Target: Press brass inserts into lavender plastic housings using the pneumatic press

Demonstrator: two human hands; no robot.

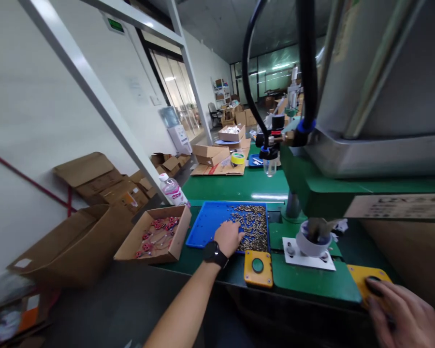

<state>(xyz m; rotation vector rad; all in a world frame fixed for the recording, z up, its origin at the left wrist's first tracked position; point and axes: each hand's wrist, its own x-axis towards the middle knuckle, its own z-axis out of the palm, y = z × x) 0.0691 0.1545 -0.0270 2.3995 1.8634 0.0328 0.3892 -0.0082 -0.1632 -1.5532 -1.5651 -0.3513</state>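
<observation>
My left hand (pixel 227 237), with a black watch (pixel 216 254) on its wrist, reaches over a blue tray (pixel 210 220). Its fingers touch the edge of a heap of small brass-coloured and dark metal parts (pixel 254 224) on the tray's right side. Thumb and fingers look apart there; whether a part lies under them is hidden. My right hand (pixel 409 309), at the lower right, is open, with a finger on the black button (pixel 374 285) of a yellow switch box (pixel 358 278). Between the hands sits a yellow box (pixel 250 278) with a green button (pixel 257 265).
A green press machine (pixel 319 193) towers at right, above a white plate (pixel 308 263) with a round fixture (pixel 313 245). Left of the tray stand a carton (pixel 183 232) of red wired parts and a bottle (pixel 173 190). Yellow tape (pixel 237 158) lies farther back.
</observation>
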